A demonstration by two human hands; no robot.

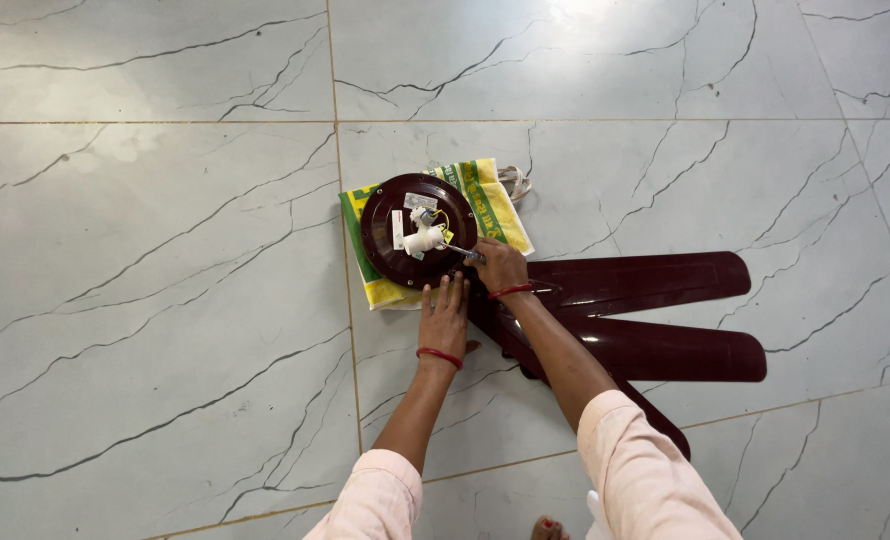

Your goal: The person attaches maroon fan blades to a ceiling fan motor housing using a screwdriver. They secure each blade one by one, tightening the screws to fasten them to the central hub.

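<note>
A dark maroon ceiling fan motor [390,240] lies on a yellow and green cloth bag [495,205] on the floor. White parts and wires [423,235] sit at its centre. My left hand [445,318] rests flat against the motor's near rim, fingers spread. My right hand [501,267] grips a thin metal tool [462,252] that points at the white centre parts. Both wrists wear red bangles.
Three maroon fan blades [655,280] lie stacked and fanned out on the floor to the right, under my right forearm. The floor is pale marble-pattern tile [165,300]. A toe with red polish [548,526] shows at the bottom edge.
</note>
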